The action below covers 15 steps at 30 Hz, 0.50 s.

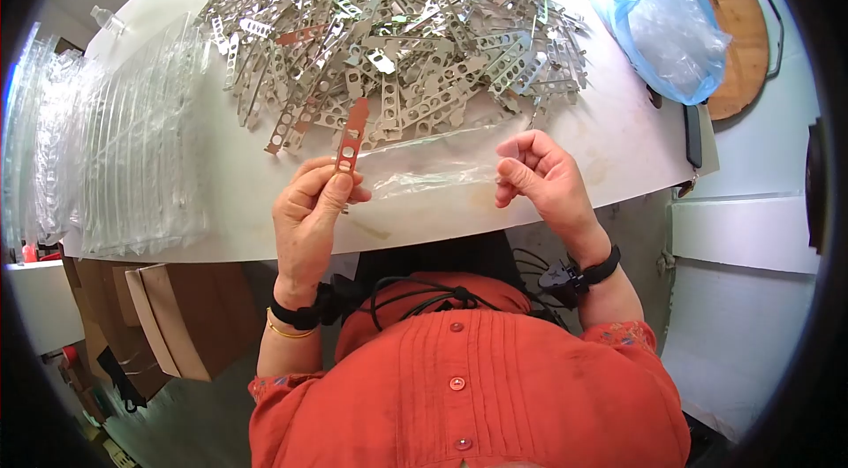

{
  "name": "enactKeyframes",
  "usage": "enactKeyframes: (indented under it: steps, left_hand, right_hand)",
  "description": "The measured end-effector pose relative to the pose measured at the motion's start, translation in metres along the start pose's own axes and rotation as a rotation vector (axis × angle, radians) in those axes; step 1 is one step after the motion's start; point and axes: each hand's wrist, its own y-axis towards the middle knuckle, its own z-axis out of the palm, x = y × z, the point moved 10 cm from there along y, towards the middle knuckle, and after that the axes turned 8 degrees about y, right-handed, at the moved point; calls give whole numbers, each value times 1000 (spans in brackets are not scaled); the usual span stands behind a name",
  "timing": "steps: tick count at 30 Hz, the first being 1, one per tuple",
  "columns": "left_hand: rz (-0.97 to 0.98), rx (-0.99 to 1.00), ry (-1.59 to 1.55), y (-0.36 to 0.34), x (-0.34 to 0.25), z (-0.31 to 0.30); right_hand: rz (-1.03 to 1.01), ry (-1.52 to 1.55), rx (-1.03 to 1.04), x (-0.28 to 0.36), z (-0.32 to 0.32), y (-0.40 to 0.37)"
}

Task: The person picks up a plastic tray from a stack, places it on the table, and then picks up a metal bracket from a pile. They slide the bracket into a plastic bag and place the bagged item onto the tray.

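Observation:
My left hand (311, 207) is closed around the lower end of a flat metal slot bracket (351, 143) with a row of holes. The bracket points up and its face looks reddish. A long clear plastic bag (433, 175) stretches over the table between my hands. My right hand (546, 181) has curled fingers at the bag's right end, with thumb and forefinger close together on its edge. The film is too transparent to show exactly where it is gripped. Just beyond both hands rises a big heap of similar metal brackets (397, 35).
Clear plastic sleeves (141, 141) lie stacked on the left of the white table (238, 216). At the right edge are a blue plastic bag (658, 26), a round wooden stool (746, 22) and a dark phone-like object (692, 137). A cardboard box (199, 318) stands below left.

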Motion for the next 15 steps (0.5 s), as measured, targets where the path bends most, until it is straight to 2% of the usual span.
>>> enactKeyframes:
  steps: [9,11,13,15]
  left_hand:
    - [9,32,-6,-2,0,11]
    - [7,18,-19,-1,1,9]
    - [78,139,132,-1,-4,18]
    - [79,131,89,-2,-11,22]
  right_hand:
    - [30,15,-30,-9,-21,-1]
    - [-24,129,-94,-7,-21,0]
    - [-8,118,-86,-11,-14,0]
    - [6,109,-83,-15,-16,0]
